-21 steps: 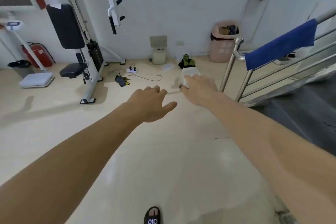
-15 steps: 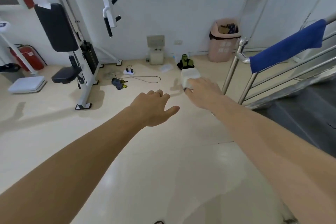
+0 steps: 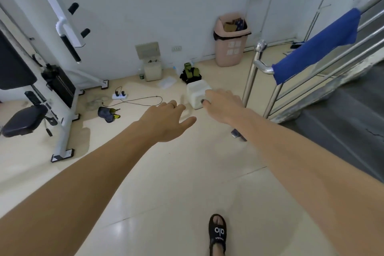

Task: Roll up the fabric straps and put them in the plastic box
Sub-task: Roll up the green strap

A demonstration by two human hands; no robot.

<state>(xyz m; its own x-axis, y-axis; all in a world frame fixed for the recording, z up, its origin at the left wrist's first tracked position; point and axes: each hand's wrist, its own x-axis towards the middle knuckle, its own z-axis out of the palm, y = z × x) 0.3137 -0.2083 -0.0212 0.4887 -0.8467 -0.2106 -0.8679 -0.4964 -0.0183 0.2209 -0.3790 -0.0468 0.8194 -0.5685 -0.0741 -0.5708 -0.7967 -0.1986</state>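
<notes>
A black slide sandal [image 3: 217,233] on the foot reads "alo" in white.

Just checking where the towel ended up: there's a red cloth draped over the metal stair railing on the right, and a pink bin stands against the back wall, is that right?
Not quite. In the head view the cloth draped over the metal stair railing on the right is blue, not red. The pink bin does stand against the back wall.
</notes>
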